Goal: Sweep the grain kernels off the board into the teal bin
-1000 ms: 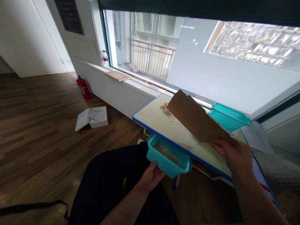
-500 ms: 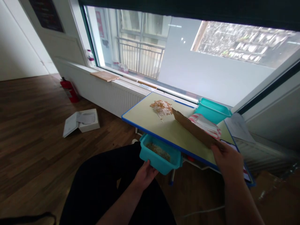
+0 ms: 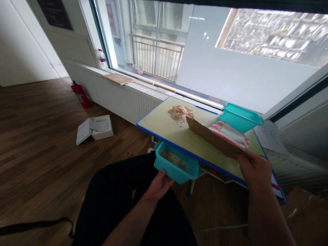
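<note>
My left hand grips the near side of a turquoise plastic bin, holding it just below the table's front edge. Grains cover part of the bin's floor. A long strip of brown cardboard is pinched at its right end by my right hand. The strip stands on edge over the tabletop. Its far left end is close to a heap of orange kernels and white grains, which cannot be seen whole behind the strip.
A folded red-and-white cloth lies behind the cardboard, beside a second turquoise bin at the back right. A flat device rests at the table's right end. On the floor at left are an open white box and a fire extinguisher.
The view has shifted, so most things sit a little to the right. The cardboard's left end looks slightly nearer the front of the heap. Both hands keep their holds.
</note>
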Motion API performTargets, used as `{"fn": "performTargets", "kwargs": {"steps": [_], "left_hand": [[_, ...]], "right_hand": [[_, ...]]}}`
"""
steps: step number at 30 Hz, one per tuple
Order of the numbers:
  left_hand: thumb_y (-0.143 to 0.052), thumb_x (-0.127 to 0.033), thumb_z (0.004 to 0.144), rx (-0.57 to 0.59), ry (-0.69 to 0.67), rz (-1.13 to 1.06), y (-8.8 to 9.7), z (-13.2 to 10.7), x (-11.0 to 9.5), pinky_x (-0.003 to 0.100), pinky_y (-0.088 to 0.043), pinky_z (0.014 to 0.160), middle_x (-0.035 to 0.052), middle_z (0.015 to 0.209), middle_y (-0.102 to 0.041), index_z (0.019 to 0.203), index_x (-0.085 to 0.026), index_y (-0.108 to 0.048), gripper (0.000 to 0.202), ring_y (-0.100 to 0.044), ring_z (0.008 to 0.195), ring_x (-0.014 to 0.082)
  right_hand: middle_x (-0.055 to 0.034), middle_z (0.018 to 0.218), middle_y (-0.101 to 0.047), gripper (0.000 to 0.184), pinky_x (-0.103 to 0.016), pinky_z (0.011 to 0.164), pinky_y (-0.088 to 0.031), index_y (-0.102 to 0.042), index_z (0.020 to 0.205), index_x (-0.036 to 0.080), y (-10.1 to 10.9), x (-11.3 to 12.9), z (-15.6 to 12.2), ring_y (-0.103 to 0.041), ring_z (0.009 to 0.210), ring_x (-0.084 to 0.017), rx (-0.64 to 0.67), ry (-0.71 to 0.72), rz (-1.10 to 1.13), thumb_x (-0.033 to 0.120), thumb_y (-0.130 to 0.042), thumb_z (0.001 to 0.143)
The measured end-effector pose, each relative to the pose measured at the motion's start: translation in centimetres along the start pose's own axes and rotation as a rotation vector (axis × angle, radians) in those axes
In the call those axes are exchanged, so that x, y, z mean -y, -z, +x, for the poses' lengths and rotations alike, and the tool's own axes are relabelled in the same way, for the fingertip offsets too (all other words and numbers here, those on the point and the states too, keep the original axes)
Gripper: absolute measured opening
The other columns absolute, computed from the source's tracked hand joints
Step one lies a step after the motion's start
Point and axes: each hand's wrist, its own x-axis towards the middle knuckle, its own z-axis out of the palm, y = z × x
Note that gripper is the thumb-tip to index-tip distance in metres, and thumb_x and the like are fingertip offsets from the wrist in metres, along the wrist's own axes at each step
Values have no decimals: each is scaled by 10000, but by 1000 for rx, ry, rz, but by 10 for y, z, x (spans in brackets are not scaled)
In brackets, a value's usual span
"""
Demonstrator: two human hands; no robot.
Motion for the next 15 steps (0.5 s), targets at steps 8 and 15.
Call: {"fn": "performTargets", "kwargs": {"steps": [8, 15], "left_hand": [[-601, -414, 926, 58, 106, 44, -6, -7, 8, 528, -408, 1095, 146, 1345, -625, 1475, -209, -394, 622, -609, 1210, 304], [-620, -393, 919, 50, 113, 47, -8, -10, 13, 553, -395, 1106, 136, 1340, -623, 1476, -224, -387, 628, -634, 1164, 295]], "right_hand": [[-101, 835, -780, 333, -380, 692, -564, -799, 867, 222, 18, 29, -30, -740, 763, -307, -27, 30, -2, 422, -552, 767], [-95, 863, -781, 299, -351, 750, -593, -794, 906, 209, 21, 43, -49, -745, 805, -270, -56, 16, 49, 374, -575, 786]]}}
